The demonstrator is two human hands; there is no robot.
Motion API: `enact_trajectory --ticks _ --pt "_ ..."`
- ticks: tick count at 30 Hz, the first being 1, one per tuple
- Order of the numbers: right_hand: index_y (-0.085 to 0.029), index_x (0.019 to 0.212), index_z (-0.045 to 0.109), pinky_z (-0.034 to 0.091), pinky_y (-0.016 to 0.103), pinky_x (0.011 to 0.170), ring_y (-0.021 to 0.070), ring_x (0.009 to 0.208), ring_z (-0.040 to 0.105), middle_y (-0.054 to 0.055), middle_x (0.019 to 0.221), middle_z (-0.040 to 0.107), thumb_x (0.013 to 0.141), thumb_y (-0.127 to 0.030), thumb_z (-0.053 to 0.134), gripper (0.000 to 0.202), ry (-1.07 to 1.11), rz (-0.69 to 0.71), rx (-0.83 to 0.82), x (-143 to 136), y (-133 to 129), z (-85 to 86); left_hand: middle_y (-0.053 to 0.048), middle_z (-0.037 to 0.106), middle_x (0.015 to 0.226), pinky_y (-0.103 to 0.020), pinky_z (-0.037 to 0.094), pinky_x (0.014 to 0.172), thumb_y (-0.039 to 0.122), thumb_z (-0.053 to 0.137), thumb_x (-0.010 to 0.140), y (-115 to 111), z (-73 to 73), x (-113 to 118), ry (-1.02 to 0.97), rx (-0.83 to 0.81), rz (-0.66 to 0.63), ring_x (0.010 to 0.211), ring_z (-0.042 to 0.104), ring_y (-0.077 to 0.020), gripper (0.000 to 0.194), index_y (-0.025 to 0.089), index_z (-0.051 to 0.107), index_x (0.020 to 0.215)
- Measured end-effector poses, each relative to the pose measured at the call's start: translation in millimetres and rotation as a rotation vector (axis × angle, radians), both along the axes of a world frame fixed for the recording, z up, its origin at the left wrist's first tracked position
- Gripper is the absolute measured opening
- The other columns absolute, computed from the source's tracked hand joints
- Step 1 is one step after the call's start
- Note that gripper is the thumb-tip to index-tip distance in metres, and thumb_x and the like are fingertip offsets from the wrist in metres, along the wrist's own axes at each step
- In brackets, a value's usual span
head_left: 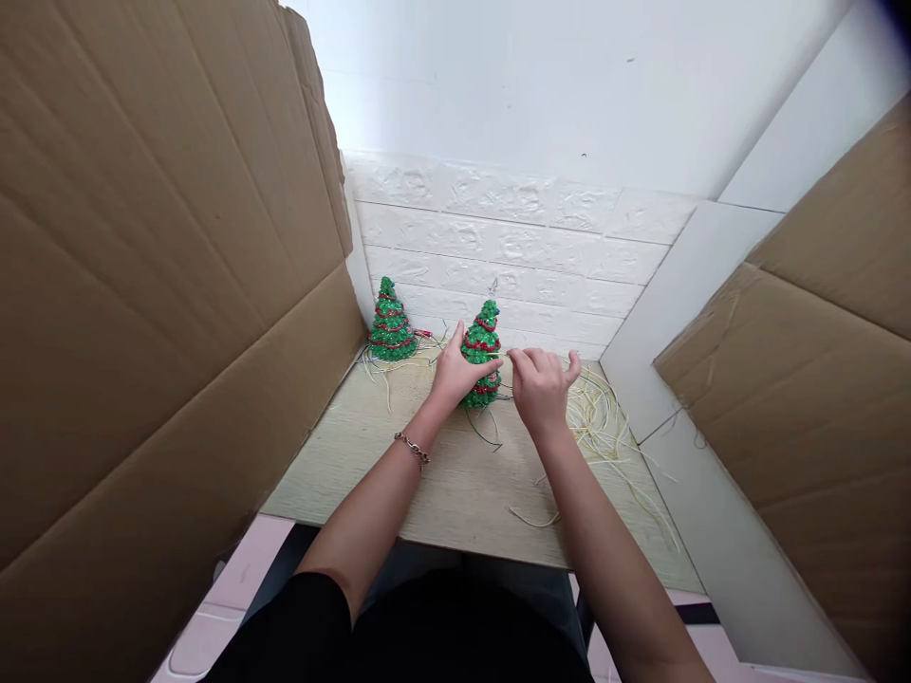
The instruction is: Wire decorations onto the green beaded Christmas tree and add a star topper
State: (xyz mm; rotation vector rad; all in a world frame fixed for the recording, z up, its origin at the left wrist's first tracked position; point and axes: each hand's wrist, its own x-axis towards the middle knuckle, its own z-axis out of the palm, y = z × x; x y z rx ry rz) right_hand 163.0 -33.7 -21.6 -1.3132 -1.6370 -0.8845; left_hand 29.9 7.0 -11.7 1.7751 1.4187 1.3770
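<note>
A small green beaded Christmas tree (483, 339) with red bead garlands stands upright at the middle of the table, a clear wire-like topper above it. My left hand (455, 368) is closed around its left side, the thumb across its front. Just right of the tree, my right hand (541, 379) pinches the end of a thin yellow cord (502, 355) that reaches to the tree's front. Its little finger sticks out. A few dark thin wires (486, 438) trail from the tree's base.
A second beaded tree (392, 327) stands at the back left. Loose yellow and white cords (604, 417) lie tangled on the right of the wooden table (356, 455). Cardboard panels (177, 237) flank both sides, and a white brick-patterned wall (527, 232) closes the back.
</note>
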Motion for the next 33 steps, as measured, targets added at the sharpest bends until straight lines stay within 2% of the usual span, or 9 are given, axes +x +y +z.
enact_trajectory --ticks 5,8,11,14,17,21,25,28,33 --pt "-0.022 0.088 0.063 0.011 0.039 0.102 0.0146 0.077 0.053 0.001 0.08 0.065 0.091 -0.019 0.041 0.022 -0.049 0.106 -0.072 -7.9 2.3 -2.2 -0.017 0.05 0.13 -0.032 0.038 0.099 0.034 0.077 0.056 -1.3 0.0 2.2 0.012 0.004 -0.046 0.12 0.047 -0.0265 0.094 0.009 0.035 0.137" --pt "-0.021 0.095 0.062 0.012 0.038 0.103 0.0141 0.078 0.054 0.002 0.083 0.065 0.092 -0.023 0.04 0.022 -0.026 0.156 -0.123 -7.7 1.9 -3.6 -0.017 0.049 0.131 -0.033 0.038 0.098 0.032 0.077 0.055 0.5 -0.6 1.1 -0.012 -0.01 -0.044 0.12 0.047 -0.0277 0.094 0.009 0.036 0.136" --pt "-0.021 0.102 0.06 0.008 0.042 0.105 0.0153 0.081 0.056 0.003 0.086 0.066 0.092 -0.03 0.042 0.022 0.025 0.138 -0.132 -3.0 0.0 -3.2 -0.017 0.049 0.131 -0.033 0.038 0.099 0.035 0.078 0.054 4.2 -0.8 -1.9 -0.087 -0.028 -0.016 0.12 0.047 -0.0276 0.096 0.007 0.036 0.136" --pt "-0.021 0.098 0.061 0.005 0.046 0.105 0.0164 0.084 0.056 0.003 0.089 0.066 0.091 -0.032 0.044 0.021 0.069 0.12 -0.137 3.4 -1.3 -1.6 -0.016 0.05 0.13 -0.034 0.037 0.1 0.037 0.078 0.053 9.2 -1.1 -6.3 -0.176 -0.017 0.028 0.119 0.047 -0.0266 0.092 0.01 0.04 0.133" --pt "-0.021 0.092 0.062 0.005 0.047 0.105 0.0166 0.082 0.057 0.002 0.085 0.067 0.091 -0.034 0.044 0.022 0.097 0.148 -0.172 8.0 -0.7 -1.1 -0.011 0.057 0.122 -0.036 0.039 0.098 0.035 0.079 0.052 14.4 -1.9 -11.2 -0.27 0.01 0.055 0.113 0.053 -0.0254 0.082 0.016 0.049 0.125" --pt "-0.02 0.096 0.061 0.011 0.044 0.105 0.0154 0.076 0.059 0.0 0.076 0.066 0.089 -0.039 0.047 0.025 0.137 0.258 -0.229 8.5 0.9 -2.7 -0.009 0.065 0.104 -0.036 0.045 0.09 0.035 0.077 0.056 20.0 -3.8 -17.1 -0.356 0.051 0.058 0.096 0.06 -0.0229 0.06 0.016 0.058 0.11" --pt "-0.02 0.091 0.061 0.021 0.039 0.101 0.0116 0.063 0.056 0.0 0.074 0.067 0.092 -0.034 0.042 0.024 0.171 0.337 -0.279 6.0 1.0 -2.5 -0.008 0.066 0.097 -0.035 0.047 0.086 0.037 0.075 0.058 21.2 -4.1 -19.1 -0.418 0.065 0.051 0.089 0.062 -0.0212 0.051 0.016 0.061 0.102" --pt "-0.02 0.084 0.061 0.026 0.036 0.097 0.0108 0.059 0.054 0.0 0.074 0.067 0.092 -0.03 0.041 0.024 0.241 0.322 -0.261 6.0 0.1 0.0 -0.008 0.066 0.1 -0.035 0.047 0.087 0.036 0.075 0.058 16.6 -1.6 -15.8 -0.396 0.089 0.044 0.091 0.061 -0.0215 0.051 0.016 0.06 0.102" --pt "-0.02 0.083 0.059 0.023 0.037 0.098 0.0109 0.063 0.053 -0.002 0.077 0.064 0.091 -0.029 0.043 0.02 0.368 0.228 -0.095 10.7 -1.3 5.0 -0.009 0.057 0.12 -0.036 0.04 0.097 0.032 0.078 0.055 3.7 2.2 -3.7 -0.288 0.143 -0.002 0.11 0.053 -0.0238 0.067 0.018 0.054 0.117"
